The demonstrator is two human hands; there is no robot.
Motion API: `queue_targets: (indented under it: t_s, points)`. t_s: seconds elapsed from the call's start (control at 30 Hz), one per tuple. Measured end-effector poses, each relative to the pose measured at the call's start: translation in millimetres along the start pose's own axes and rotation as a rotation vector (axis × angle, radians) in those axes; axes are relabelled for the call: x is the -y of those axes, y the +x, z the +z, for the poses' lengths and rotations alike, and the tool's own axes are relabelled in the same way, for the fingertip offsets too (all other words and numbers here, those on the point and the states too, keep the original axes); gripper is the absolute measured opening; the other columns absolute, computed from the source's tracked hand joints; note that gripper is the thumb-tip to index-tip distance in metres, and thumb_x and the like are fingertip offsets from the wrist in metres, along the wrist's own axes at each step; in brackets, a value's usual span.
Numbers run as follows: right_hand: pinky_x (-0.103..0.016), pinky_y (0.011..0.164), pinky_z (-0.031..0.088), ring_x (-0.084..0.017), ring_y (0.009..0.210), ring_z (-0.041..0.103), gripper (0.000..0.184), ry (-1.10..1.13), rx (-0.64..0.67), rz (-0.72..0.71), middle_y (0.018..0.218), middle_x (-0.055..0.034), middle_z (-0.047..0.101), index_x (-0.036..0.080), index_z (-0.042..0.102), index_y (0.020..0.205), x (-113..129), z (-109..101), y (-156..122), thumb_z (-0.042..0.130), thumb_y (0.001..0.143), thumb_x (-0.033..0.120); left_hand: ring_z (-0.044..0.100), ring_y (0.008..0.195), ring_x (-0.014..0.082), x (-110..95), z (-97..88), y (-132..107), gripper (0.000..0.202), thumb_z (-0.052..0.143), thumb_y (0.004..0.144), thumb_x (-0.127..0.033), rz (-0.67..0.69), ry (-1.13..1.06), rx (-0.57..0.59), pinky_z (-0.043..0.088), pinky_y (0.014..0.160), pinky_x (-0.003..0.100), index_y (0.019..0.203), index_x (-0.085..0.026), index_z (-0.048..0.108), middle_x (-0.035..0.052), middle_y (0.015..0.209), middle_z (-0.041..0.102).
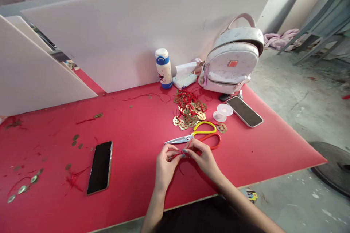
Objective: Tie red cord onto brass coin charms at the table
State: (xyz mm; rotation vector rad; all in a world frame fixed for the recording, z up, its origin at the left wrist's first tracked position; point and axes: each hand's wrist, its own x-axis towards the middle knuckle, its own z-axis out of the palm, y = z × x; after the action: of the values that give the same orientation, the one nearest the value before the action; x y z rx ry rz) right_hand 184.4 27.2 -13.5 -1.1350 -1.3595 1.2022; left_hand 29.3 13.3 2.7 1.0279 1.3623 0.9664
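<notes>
My left hand and my right hand meet near the table's front edge, fingertips close together. Both pinch a thin red cord, and a loose end of it trails below on the table. Just beyond my fingers lie scissors with one yellow and one red handle, blades pointing left. Behind them is a heap of brass coins tied with red cord. A single knotted coin cluster rests right of the yellow handle. My fingers cover most of what they hold.
A red table carries a black phone, loose coins and cord scraps at left. At right are a white spool, another phone and a white backpack. A bottle stands by the white partition.
</notes>
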Motion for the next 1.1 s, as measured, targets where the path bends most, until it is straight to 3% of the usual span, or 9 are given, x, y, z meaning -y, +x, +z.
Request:
queue_targets:
  t_s: [0.4, 0.63, 0.8, 0.9, 1.0, 1.1]
  points:
    - [-0.028, 0.062, 0.043, -0.017, 0.066, 0.055, 0.028, 0.08, 0.039, -0.001, 0.072, -0.0032, 0.062, 0.018, 0.059, 0.07, 2, -5, 1, 0.064, 0.09, 0.038, 0.06, 0.061, 0.0133, 3, -2.2, 1, 0.021, 0.072, 0.077, -0.03, 0.115, 0.056, -0.011, 0.046, 0.059, 0.021, 0.067, -0.017, 0.059, -0.0022, 0.062, 0.061]
    - [-0.03, 0.07, 0.045, -0.018, 0.073, 0.057, 0.025, 0.044, 0.03, -0.16, 0.075, -0.0038, 0.063, 0.019, 0.06, 0.069, 22, -21, 8, 0.065, 0.09, 0.031, 0.063, 0.065, 0.0144, 4, -0.5, -4, 0.017, 0.07, 0.079, -0.027, 0.14, 0.054, -0.003, 0.048, 0.063, 0.021, 0.068, -0.017, 0.061, -0.0003, 0.066, 0.067]
    - [-0.028, 0.068, 0.045, -0.017, 0.071, 0.055, 0.027, 0.177, -0.027, 0.015, 0.073, -0.0021, 0.06, 0.019, 0.059, 0.071, 20, -15, 4, 0.068, 0.087, 0.038, 0.071, 0.077, 0.0193, -3, 2.0, -3, 0.009, 0.069, 0.078, -0.025, 0.086, -0.004, -0.017, 0.054, 0.073, 0.026, 0.084, -0.018, 0.065, 0.0022, 0.078, 0.072]
    - [-0.028, 0.071, 0.047, -0.017, 0.079, 0.057, 0.024, 0.291, -0.04, 0.127, 0.084, -0.0027, 0.062, 0.02, 0.06, 0.081, 14, -7, 0, 0.064, 0.089, 0.043, 0.07, 0.074, 0.0197, -6, 0.9, -2, 0.009, 0.066, 0.078, -0.024, 0.078, 0.038, -0.024, 0.054, 0.071, 0.027, 0.084, -0.018, 0.069, 0.0039, 0.079, 0.074]
    - [-0.028, 0.076, 0.05, -0.018, 0.088, 0.061, 0.026, 0.342, 0.075, 0.157, 0.094, -0.0036, 0.063, 0.021, 0.061, 0.093, 5, 2, -3, 0.068, 0.086, 0.044, 0.067, 0.073, 0.0189, -8, -0.6, -3, 0.008, 0.065, 0.078, -0.024, 0.13, 0.117, -0.055, 0.052, 0.067, 0.025, 0.078, -0.018, 0.07, 0.0037, 0.078, 0.072]
    - [-0.028, 0.072, 0.051, -0.018, 0.082, 0.064, 0.034, 0.334, 0.213, 0.222, 0.088, -0.0033, 0.066, 0.02, 0.06, 0.095, -5, 10, -6, 0.075, 0.079, 0.045, 0.065, 0.078, 0.0189, -11, -2.0, -4, 0.008, 0.064, 0.079, -0.022, 0.214, 0.167, -0.067, 0.049, 0.066, 0.024, 0.076, -0.018, 0.07, 0.0036, 0.08, 0.069]
